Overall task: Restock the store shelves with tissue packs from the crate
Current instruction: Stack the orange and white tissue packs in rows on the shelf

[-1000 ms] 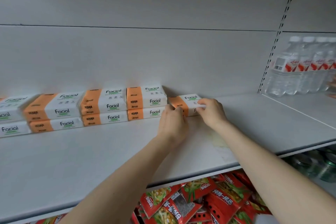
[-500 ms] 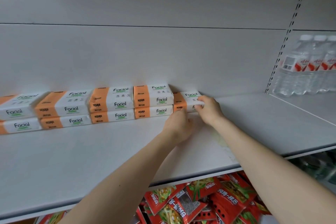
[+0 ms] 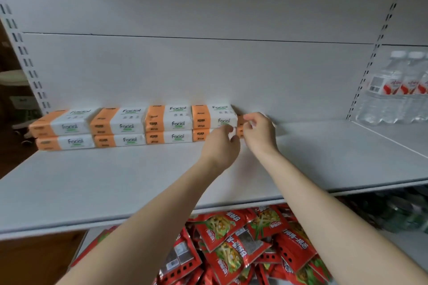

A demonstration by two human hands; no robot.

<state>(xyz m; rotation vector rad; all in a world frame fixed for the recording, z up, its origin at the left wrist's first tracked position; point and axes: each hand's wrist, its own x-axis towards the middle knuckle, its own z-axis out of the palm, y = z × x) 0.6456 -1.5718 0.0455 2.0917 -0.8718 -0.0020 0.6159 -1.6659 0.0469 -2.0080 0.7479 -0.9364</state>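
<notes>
Orange-and-white tissue packs (image 3: 148,126) stand in a row along the back of a white shelf (image 3: 115,180), against the pale back panel (image 3: 208,71). Eight can be counted plainly: four stacks of two, side by side and touching, each with its orange end to the left. A ninth pack (image 3: 240,120) lies at the right end of the row, just beside the fourth stack. It is almost wholly hidden by the hands, and only slivers of its orange end show.

Two bare hands reach in from below. The right hand (image 3: 260,134) is on top of the ninth pack, its fingers (image 3: 251,117) curled down over the pack's upper edge and the thumb below, grasping it. The left hand (image 3: 221,148) is just beside it, where the fourth stack meets the ninth pack. Its fingertips (image 3: 228,129) are bent in towards that seam. The blur hides whether they pinch the pack or only touch it.

On the next shelf bay to the right stand three water bottles (image 3: 391,90) with red-and-white labels, the last cut off by the frame edge. On the level below lies a heap of red snack bags (image 3: 231,245), too many and too overlapped to count.
</notes>
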